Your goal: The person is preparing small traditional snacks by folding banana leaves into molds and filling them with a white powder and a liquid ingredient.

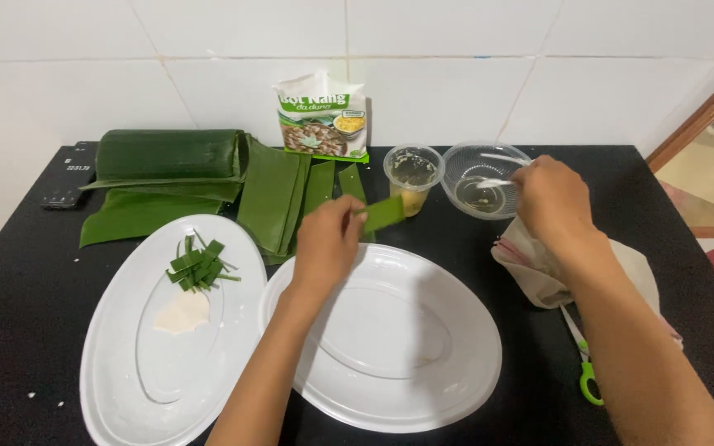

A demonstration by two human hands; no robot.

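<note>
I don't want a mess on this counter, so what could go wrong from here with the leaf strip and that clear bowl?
1. The left hand pinches the green leaf strip close beside the plastic cup; a swing could tip the cup.
2. The right hand works a utensil in the light clear bowl with nothing steadying it, so the bowl may slide or spill.
3. The scissors lie beside the right forearm, which might knock them.
</note>
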